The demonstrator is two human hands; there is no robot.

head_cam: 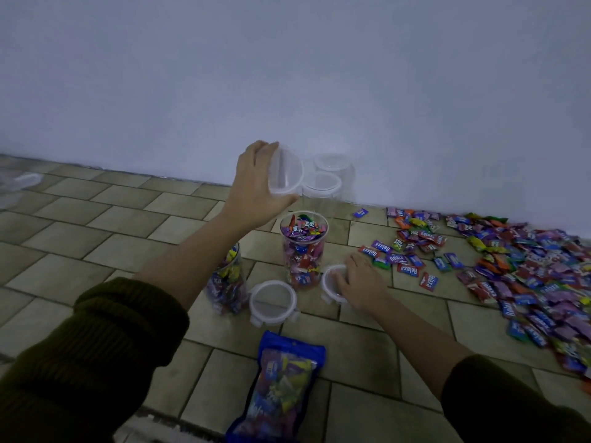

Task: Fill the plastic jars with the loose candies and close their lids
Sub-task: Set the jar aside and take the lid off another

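The open jar [303, 247], packed to its brim with wrapped candies, stands upright on the tiled floor [96, 219], and everything else is placed from it. Above and just behind its mouth, the left hand [256, 183] grips a clear round lid [285, 172]. The fingers curl over the upper rim and the thumb is under the lower edge, so the lid is tilted up on edge, clear of the jar. Just right of the jar's base, a second lid [332, 284] lies flat on the floor. The right hand [359, 282] rests on it with fingers laid across its top. Whether they pinch the rim cannot be told.

Left of the jar, a second candy-filled jar [228, 279] is partly hidden behind the left forearm. In front of the jar and slightly left, a third lid [272, 302] with clip tabs lies on the floor. Behind the jar, near the wall [287, 75], stand two empty clear jars [321, 193], one behind the other. To the right, the loose candies [511, 260] spread in a wide heap, its nearest pieces close to the right hand. One blue candy [360, 213] lies apart, behind and to the right of the jar. Well in front of the jar lies a blue bag of candies [281, 388]. Both forearms come out of dark ribbed sleeves [96, 362]
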